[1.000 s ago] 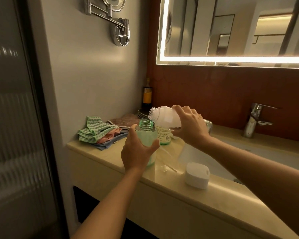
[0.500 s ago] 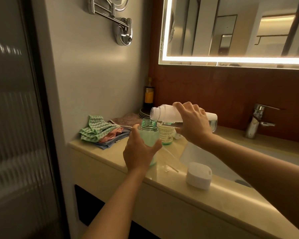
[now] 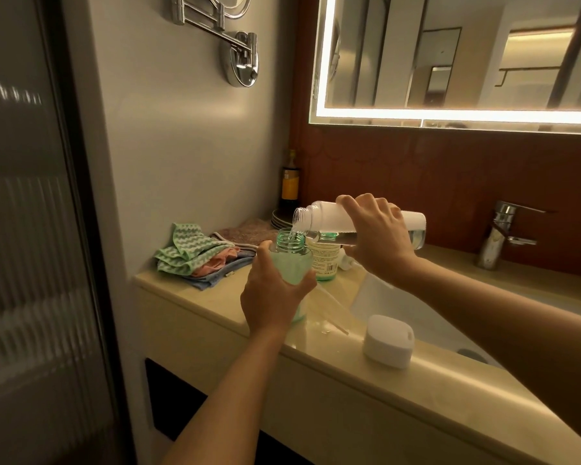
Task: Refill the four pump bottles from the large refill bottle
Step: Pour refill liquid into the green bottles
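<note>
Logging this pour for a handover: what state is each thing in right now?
refill bottle: uncapped, tipped nearly level, pouring, held by right hand.
green bottle: open-topped, upright, held by left hand.
labelled bottle: upright, top hidden.
cloths: folded, stacked.
mirror light: lit.
tap: no water running.

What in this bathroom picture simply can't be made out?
Head view only:
- Liquid level in the green bottle: hidden by the left hand gripping it.
- Print on the labelled bottle behind it: too small to read.
- Middle of the refill bottle: covered by the right hand.
- Label of the dark bottle in the corner: too dim and small.
</note>
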`<action>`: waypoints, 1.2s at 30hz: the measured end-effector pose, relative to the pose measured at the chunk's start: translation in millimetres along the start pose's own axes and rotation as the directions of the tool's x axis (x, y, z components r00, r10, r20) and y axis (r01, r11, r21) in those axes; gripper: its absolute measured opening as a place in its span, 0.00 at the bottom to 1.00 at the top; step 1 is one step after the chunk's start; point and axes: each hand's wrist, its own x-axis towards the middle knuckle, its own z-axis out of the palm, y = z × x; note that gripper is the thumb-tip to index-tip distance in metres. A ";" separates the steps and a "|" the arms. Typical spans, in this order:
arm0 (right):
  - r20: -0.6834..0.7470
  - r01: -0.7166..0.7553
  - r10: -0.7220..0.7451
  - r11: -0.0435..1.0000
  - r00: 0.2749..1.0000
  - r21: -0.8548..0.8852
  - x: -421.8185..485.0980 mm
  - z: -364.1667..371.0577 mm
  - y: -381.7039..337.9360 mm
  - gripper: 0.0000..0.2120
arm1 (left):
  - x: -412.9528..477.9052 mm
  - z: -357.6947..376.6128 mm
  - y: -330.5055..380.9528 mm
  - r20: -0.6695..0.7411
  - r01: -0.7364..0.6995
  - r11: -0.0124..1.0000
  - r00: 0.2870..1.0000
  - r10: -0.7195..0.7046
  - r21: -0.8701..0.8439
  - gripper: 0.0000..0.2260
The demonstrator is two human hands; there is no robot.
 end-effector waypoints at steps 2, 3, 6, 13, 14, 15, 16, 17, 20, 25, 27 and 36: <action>-0.002 0.001 -0.001 1.000 1.000 -0.002 0.0 -0.2 -0.1 0.30 | 0.0 -0.1 -0.8 -0.005 -0.001 1.000 1.000 0.001 0.003 0.38; -0.004 0.003 -0.003 1.000 1.000 -0.003 0.0 -0.3 0.0 0.30 | -0.1 0.0 -1.2 -0.007 0.001 1.000 1.000 -0.001 0.004 0.38; -0.002 0.006 -0.006 1.000 1.000 -0.007 -0.1 -0.1 0.3 0.30 | 0.3 0.2 -1.1 -0.006 0.007 1.000 1.000 -0.007 0.004 0.39; -0.003 0.008 -0.008 1.000 1.000 -0.017 0.0 1.1 0.5 0.30 | 0.2 0.0 -1.2 -0.004 -0.002 1.000 1.000 0.002 0.002 0.38; -0.003 0.007 -0.007 1.000 1.000 -0.017 0.0 1.2 0.7 0.30 | 0.1 0.2 -1.2 -0.005 -0.001 1.000 1.000 0.001 0.004 0.38; -0.003 0.005 -0.005 1.000 1.000 -0.016 0.0 1.1 0.8 0.30 | 0.0 0.2 -1.2 -0.006 -0.002 1.000 1.000 0.002 0.004 0.38; -0.002 0.004 -0.005 1.000 1.000 -0.015 -0.2 1.1 0.7 0.30 | 0.0 0.2 -1.2 -0.006 -0.002 1.000 1.000 0.002 0.002 0.38; -0.002 0.004 -0.004 1.000 1.000 -0.013 -0.3 1.0 0.6 0.30 | -0.1 0.1 -1.4 -0.006 -0.001 1.000 1.000 0.001 0.000 0.38; -0.011 0.007 -0.007 1.000 1.000 -0.009 -0.4 0.9 0.3 0.30 | -0.3 -0.2 -1.9 -0.006 0.002 1.000 1.000 -0.002 -0.001 0.38; -0.006 0.011 -0.011 1.000 1.000 -0.023 -0.4 0.2 0.6 0.30 | -0.4 0.0 -1.1 -0.010 -0.002 1.000 1.000 0.002 0.005 0.38; -0.002 0.013 -0.013 1.000 1.000 -0.025 -0.5 -0.1 0.5 0.30 | -0.5 0.0 -1.2 -0.008 0.000 1.000 1.000 0.000 0.003 0.38; -0.012 0.014 -0.015 1.000 1.000 -0.027 -0.7 -0.4 0.9 0.30 | -0.9 -0.4 -1.4 -0.014 -0.006 1.000 1.000 0.006 -0.003 0.38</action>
